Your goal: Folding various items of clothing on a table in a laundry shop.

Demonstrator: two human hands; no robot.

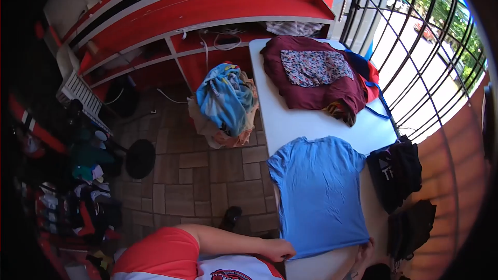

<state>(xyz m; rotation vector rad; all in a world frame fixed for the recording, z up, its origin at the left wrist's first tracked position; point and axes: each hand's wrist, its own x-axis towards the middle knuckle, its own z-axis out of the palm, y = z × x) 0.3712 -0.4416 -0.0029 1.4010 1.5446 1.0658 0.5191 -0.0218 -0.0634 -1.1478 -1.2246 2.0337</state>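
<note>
A blue T-shirt [321, 198] lies spread on the white table [272, 120], its neckline towards the far end and its hem towards me. My left hand [278, 249] pinches the hem at its left corner. At the right corner, my right hand [363, 252] grips the hem, partly hidden by the cloth. Light creases run across the shirt's body. Beyond it rests a pile of maroon cloth [274, 74] with a folded floral-print piece [317, 68] on top.
Folded black garments [397, 175] and another dark pile [412, 225] line the table's right side. A heap of blue printed cloth [225, 97] stands left of the table. Red shelving [233, 7] spans the back. Window bars [412, 46] are at right. A round black base [140, 158] stands on the floor.
</note>
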